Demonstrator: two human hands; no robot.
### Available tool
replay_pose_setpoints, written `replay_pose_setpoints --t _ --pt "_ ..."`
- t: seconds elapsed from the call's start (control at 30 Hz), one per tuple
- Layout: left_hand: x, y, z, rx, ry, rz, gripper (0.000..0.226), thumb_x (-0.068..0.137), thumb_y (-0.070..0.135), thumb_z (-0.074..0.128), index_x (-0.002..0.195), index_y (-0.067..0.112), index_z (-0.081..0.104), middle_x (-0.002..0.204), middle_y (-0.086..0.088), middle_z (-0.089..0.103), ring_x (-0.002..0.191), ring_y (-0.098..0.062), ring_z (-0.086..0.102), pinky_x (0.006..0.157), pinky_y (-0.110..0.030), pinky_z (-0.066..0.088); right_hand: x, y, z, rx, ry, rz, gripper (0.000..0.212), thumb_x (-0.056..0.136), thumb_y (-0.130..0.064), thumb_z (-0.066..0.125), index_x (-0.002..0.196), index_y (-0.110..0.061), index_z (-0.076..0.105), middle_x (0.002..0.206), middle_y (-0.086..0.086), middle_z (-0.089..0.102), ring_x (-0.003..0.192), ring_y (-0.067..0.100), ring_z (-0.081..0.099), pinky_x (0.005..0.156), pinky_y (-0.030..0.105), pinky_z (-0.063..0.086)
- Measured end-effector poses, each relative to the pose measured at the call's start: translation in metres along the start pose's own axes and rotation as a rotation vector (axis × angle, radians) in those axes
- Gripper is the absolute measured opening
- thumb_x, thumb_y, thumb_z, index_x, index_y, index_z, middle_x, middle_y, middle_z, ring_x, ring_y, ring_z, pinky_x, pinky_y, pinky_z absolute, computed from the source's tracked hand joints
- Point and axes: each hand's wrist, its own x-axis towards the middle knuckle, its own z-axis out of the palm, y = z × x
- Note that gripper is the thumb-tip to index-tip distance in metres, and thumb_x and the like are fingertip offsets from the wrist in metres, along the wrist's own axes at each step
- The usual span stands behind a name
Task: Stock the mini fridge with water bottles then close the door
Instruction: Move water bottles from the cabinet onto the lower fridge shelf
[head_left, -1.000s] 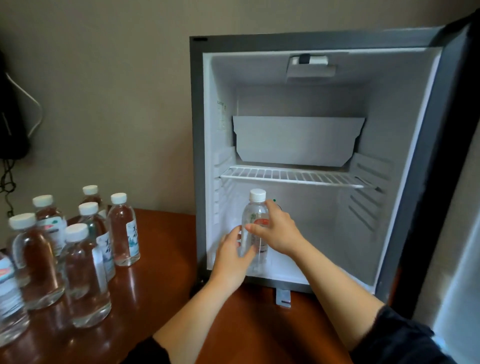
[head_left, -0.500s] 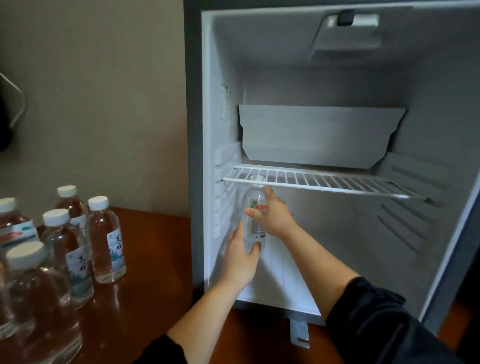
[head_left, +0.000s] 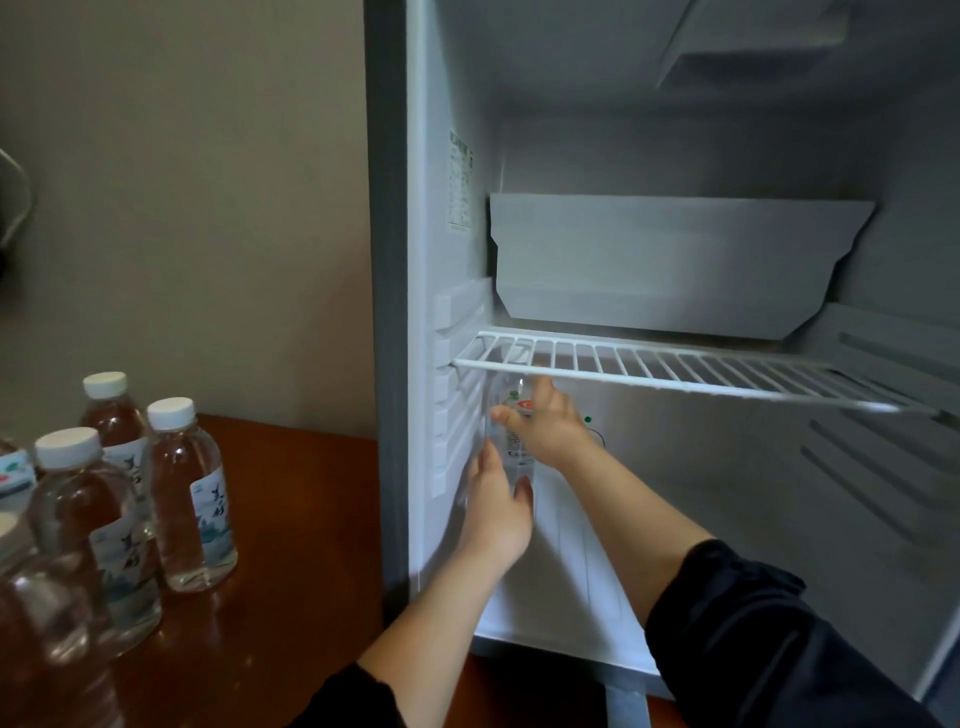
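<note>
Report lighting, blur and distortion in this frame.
Head view: dim; the fridge interior is grey, shadowed beneath the wire shelf, so the clear bottle gripped by the left hand and right hand barely shows; the nearest bottle at lower left is blurred; the wide lens stretches the corners.

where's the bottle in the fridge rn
Head view: water bottle is lower left in the mini fridge, under the wire shelf, between left hand and right hand.

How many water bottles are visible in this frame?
6. One bottle in the fridge under the shelf, held by left hand and right hand; five on the table: three clear, two cut by the left edge. Others may be out of frame.
</note>
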Motion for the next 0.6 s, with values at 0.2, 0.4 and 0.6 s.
replay_pose_setpoints --t 0.2,0.4,0.6 --pt "-0.004 0.000 -0.006 -0.001 -0.070 -0.060 0.065 0.096 0.018 0.041 0.150 0.018 0.004 0.158 -0.005 0.011 0.145 -0.023 0.018 0.117 -0.039 0.023 -0.007 0.008 0.006 0.146 -0.031 0.053 0.066 0.091 -0.039 0.056 0.140 -0.012 0.023 0.137 0.014 0.045 0.122 0.033 0.048 0.092 0.043 0.049" --pt "-0.037 0.006 -0.024 0.182 -0.224 -0.002 0.059 0.098 0.027 0.038 0.150 0.019 0.011 0.158 -0.001 0.015 0.144 -0.019 0.021 0.113 -0.029 0.024 -0.045 0.023 0.014 0.120 -0.011 0.031 0.052 0.095 -0.032 0.050 0.136 -0.005 0.032 0.103 0.007 0.052 0.088 0.025 0.054 0.082 0.042 0.051" --pt "-0.090 0.020 -0.071 0.299 -0.385 0.023 0.052 0.097 0.030 0.041 0.146 0.020 0.026 0.154 -0.002 0.026 0.132 -0.018 0.040 0.105 -0.026 0.034 -0.103 0.004 -0.004 0.060 -0.215 0.002 0.039 0.096 -0.031 0.046 0.130 -0.011 0.048 0.128 0.014 0.054 0.108 0.032 0.059 0.081 0.047 0.057"
